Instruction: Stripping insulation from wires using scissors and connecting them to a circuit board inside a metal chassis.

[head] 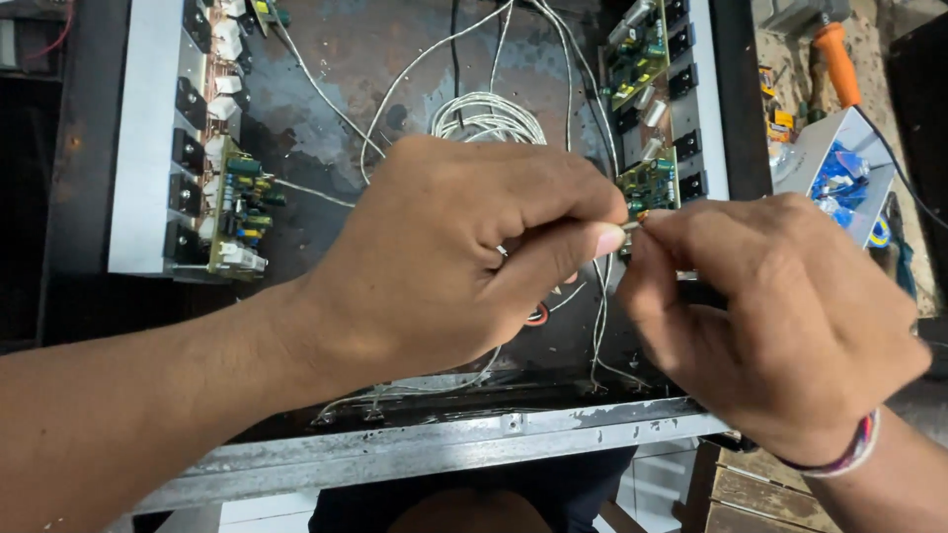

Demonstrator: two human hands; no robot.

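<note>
1. Over the open metal chassis [415,449], the left hand [444,266] and right hand [780,326] met fingertip to fingertip.
2. Left thumb and forefinger were pinched together on the end of a thin white wire [632,225] — the right hand's fingertips were closed on the same tip from the other side (the tip itself was too small to make out).
3. Below the hands, white wires ran down to the chassis's front edge; a coil of white wire [489,116] lay just behind the left knuckles.
4. Green circuit boards stood at either side — one at left [237,212], one at right [647,183].
5. An orange-handled tool [837,59] lay well apart, at the upper right.
</note>
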